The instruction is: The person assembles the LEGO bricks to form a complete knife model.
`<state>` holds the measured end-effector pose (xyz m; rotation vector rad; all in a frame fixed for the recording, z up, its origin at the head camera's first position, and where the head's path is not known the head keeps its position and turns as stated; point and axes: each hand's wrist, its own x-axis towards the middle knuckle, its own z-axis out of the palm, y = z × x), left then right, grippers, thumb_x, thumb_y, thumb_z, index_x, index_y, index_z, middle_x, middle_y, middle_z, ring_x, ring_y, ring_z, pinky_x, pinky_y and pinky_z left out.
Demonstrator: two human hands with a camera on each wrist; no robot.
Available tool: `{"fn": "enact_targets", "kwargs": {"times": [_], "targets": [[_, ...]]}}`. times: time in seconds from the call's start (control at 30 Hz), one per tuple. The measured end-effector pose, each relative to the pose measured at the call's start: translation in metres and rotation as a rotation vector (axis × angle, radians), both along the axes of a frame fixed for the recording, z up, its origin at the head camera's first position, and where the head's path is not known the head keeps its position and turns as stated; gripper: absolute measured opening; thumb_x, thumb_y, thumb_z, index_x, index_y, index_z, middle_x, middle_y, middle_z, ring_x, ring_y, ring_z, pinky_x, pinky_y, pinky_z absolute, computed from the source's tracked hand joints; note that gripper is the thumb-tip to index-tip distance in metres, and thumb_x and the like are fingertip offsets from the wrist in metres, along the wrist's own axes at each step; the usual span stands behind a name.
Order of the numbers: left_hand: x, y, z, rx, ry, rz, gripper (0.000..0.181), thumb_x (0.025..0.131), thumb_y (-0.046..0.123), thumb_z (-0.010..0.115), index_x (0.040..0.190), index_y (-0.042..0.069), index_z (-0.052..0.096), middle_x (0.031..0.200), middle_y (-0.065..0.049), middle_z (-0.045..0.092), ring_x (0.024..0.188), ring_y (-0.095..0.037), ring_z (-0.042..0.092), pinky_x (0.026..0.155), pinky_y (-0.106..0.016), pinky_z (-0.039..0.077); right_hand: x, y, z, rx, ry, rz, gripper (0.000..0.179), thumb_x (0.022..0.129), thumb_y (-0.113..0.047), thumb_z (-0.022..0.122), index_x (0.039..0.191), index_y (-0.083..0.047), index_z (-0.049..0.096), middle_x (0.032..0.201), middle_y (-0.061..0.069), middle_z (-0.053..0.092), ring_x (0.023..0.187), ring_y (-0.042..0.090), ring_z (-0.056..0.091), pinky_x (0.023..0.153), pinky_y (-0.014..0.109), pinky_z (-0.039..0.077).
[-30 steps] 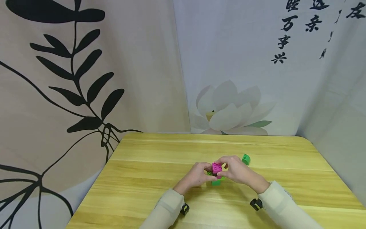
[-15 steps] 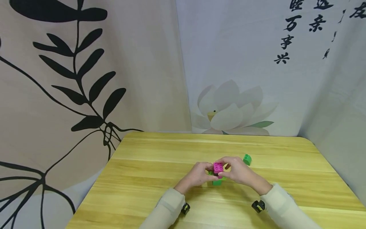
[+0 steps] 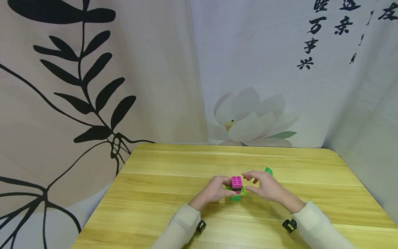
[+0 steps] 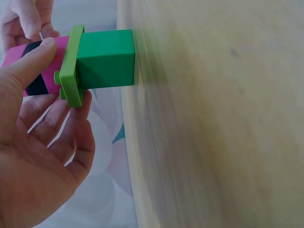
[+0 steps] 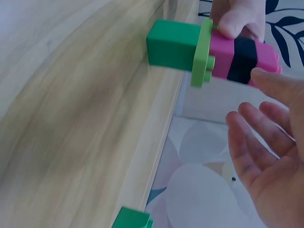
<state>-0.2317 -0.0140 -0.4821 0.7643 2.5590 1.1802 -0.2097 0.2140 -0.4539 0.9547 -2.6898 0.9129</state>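
A stack of toy building bricks has a green brick (image 4: 107, 59) at its base, right at the tabletop. Above this come a lime-green plate (image 5: 203, 52) with studs sticking out at its sides, a pink brick, a black layer (image 5: 242, 59) and a pink brick (image 3: 236, 182) on top. My left hand (image 3: 212, 190) grips the stack from the left, thumb on the near side and fingers behind. To the right of the stack, my right hand (image 3: 264, 186) has its fingers spread and loosely bent, holding nothing; its thumb tip is close to the upper bricks.
A loose green brick (image 3: 268, 170) lies on the wooden table (image 3: 174, 162) behind the right hand, partly hidden by it. Printed curtains (image 3: 161, 86) hang along the table's back and sides. Each wrist wears a small black camera.
My right hand has let go of the top pink brick and moved a little to the right, now covering part of the loose green brick. The left hand keeps its hold in place.
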Motion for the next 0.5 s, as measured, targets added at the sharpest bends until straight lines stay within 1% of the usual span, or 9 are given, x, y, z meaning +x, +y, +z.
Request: {"fn": "enact_targets", "kwargs": {"times": [0.2,0.37,0.5], "targets": [[0.001,0.000,0.001,0.005,-0.014,0.003,0.028,0.079,0.032,0.077,0.104,0.022,0.069,0.093,0.017,0.065,0.091,-0.001,0.057,0.085,-0.030,0.045,-0.004,0.017,-0.002,0.023,0.050,-0.073,0.038,0.081,-0.012,0.075,0.116,-0.004,0.064,0.105,0.006,0.067,0.092,0.023,0.063,0.072,0.032,0.052],[0.001,0.000,0.001,0.008,-0.022,0.010,0.027,0.080,0.030,0.077,0.104,0.022,0.069,0.092,0.018,0.064,0.090,-0.002,0.056,0.084,-0.030,0.045,-0.010,0.032,-0.005,0.053,0.031,-0.149,0.036,0.082,-0.014,0.075,0.115,-0.004,0.065,0.109,0.008,0.066,0.095,0.026,0.062,0.075,0.039,0.052],[0.002,0.000,-0.001,0.015,-0.023,0.011,0.027,0.079,0.030,0.077,0.104,0.022,0.069,0.092,0.018,0.064,0.089,-0.002,0.056,0.084,-0.029,0.045,-0.017,0.042,-0.008,0.060,0.033,-0.208,0.037,0.080,-0.012,0.075,0.115,-0.002,0.064,0.113,0.014,0.064,0.097,0.031,0.061,0.075,0.043,0.051]]}}
